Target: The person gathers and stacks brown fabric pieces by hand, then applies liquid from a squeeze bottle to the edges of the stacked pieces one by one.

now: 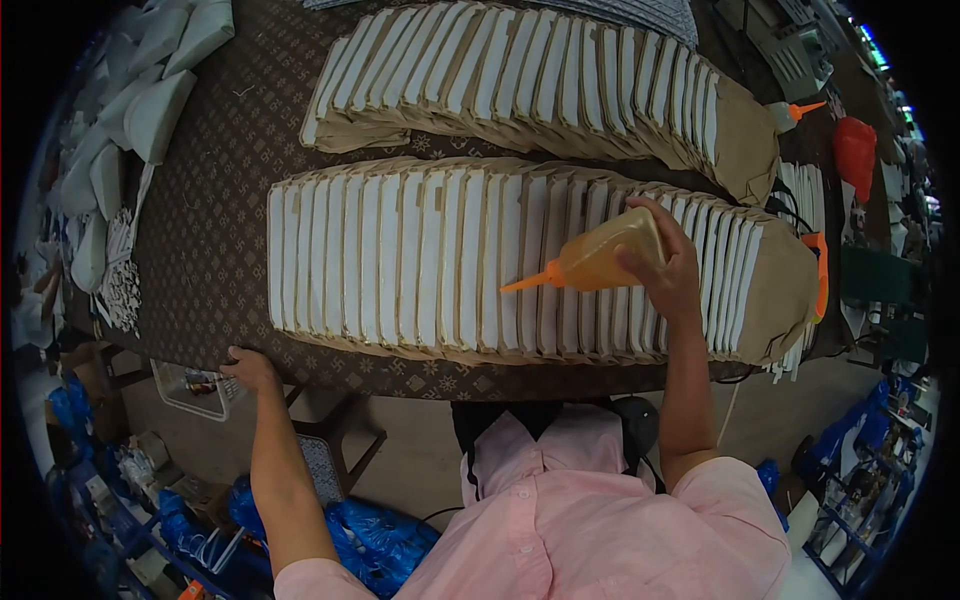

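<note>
In my right hand [668, 262] is a squeeze bottle [615, 250] of amber liquid, tilted with its orange nozzle [528, 280] pointing left and down. The nozzle tip is over a long row of overlapping brown paper bags [785, 290] with white strips [375, 265] along their edges. Shiny lines show beside several strips on the left part of the row. My left hand [250, 368] grips the front edge of the table, left of the row, with its fingers partly hidden.
A second row of overlapping bags [520, 75] lies behind the first. White folded pieces [160, 115] are piled at the far left of the patterned tablecloth [215, 230]. Another orange-tipped bottle [785, 115] and a red bag [855, 155] are at the right. A stool [340, 440] stands below.
</note>
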{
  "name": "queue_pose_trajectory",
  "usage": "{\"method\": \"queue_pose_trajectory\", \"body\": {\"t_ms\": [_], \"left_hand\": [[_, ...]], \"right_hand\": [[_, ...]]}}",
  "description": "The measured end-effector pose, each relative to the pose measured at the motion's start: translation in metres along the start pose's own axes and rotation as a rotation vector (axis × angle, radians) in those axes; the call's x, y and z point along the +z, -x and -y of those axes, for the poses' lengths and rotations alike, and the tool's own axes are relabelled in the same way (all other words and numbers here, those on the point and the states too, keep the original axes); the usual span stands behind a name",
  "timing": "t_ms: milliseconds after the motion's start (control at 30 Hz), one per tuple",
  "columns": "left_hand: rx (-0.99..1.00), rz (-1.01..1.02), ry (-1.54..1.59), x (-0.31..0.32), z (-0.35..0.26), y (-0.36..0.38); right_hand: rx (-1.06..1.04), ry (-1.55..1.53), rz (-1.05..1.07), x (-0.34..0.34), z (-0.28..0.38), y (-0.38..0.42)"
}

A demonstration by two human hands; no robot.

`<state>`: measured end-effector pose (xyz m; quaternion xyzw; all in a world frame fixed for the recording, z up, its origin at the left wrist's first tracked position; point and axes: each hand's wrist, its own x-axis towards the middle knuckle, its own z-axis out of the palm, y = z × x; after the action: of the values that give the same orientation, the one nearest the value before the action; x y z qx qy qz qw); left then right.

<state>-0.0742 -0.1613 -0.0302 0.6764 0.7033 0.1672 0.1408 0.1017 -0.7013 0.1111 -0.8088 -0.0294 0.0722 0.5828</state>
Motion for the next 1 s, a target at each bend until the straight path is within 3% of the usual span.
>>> {"method": "queue_pose_trajectory", "body": {"t_ms": [1000], "left_hand": [[-0.018, 0.015, 0.02, 0.0, 0.001, 0.001]], "right_hand": [[0.025, 0.036, 0.203, -0.003, 0.016, 0.026]]}}
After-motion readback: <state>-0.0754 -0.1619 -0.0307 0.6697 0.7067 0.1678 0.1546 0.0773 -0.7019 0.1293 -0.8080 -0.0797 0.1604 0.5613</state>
